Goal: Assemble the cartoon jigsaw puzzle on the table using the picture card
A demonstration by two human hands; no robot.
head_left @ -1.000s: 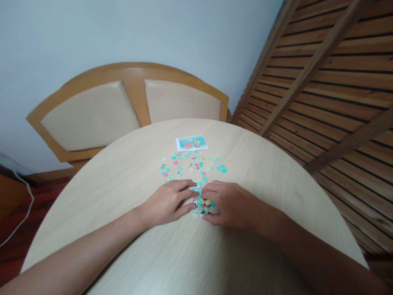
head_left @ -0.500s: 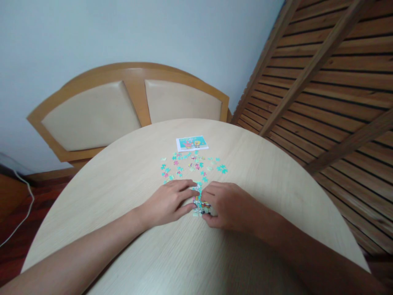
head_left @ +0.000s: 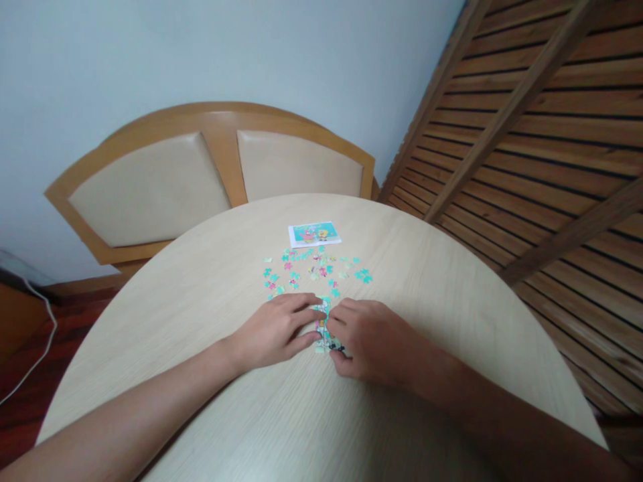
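While resting on the table (head_left: 452, 301), left hand (head_left: 274, 331) flat, grip apart, touching joined puzzle patch (head_left: 323, 320), right hand (head_left: 374, 338) curled over its right edge, grip hidden, bare wood either side, loose pieces (head_left: 311, 271) just beyond, picture card (head_left: 314, 234) nearer far edge.

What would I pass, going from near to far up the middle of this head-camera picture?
First the left hand and right hand, side by side on the joined puzzle patch → loose puzzle pieces → picture card → padded chair backs → pale wall.
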